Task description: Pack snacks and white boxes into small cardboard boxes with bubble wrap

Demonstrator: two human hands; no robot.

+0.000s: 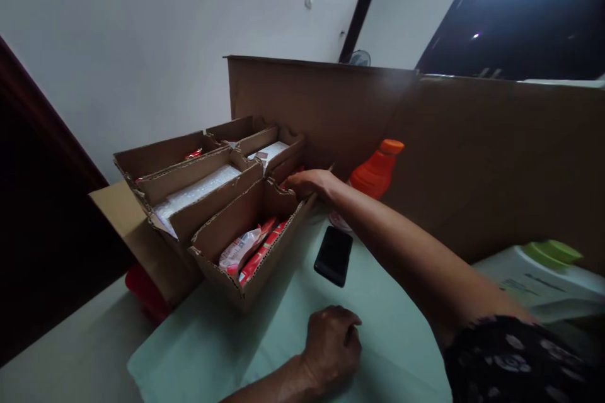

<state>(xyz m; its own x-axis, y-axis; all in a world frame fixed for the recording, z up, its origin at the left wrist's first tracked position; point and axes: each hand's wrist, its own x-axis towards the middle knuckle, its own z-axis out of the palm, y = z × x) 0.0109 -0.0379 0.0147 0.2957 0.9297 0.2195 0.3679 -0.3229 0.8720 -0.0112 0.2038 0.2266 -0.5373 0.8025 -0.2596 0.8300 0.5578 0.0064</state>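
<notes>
My left hand (333,346) rests on the pale green table cover, its fingers curled into a loose fist with nothing seen in it. My right hand (309,182) reaches over the wall of a cardboard box (278,252) on its right side, into a rear compartment. Its fingers are hidden behind the cardboard, and a bit of red shows beside them. In the box's front compartment lie a pink-and-white packet (239,252) and a red packet (265,253). Other compartments hold a bubble-wrapped item (198,192) and a white item (269,154).
A black phone (333,256) lies on the table cover (378,327) between my arms. Behind my right forearm stands an orange bottle (375,170). A white container with a green cap (543,277) is at right. Tall cardboard panels (496,157) close off the back.
</notes>
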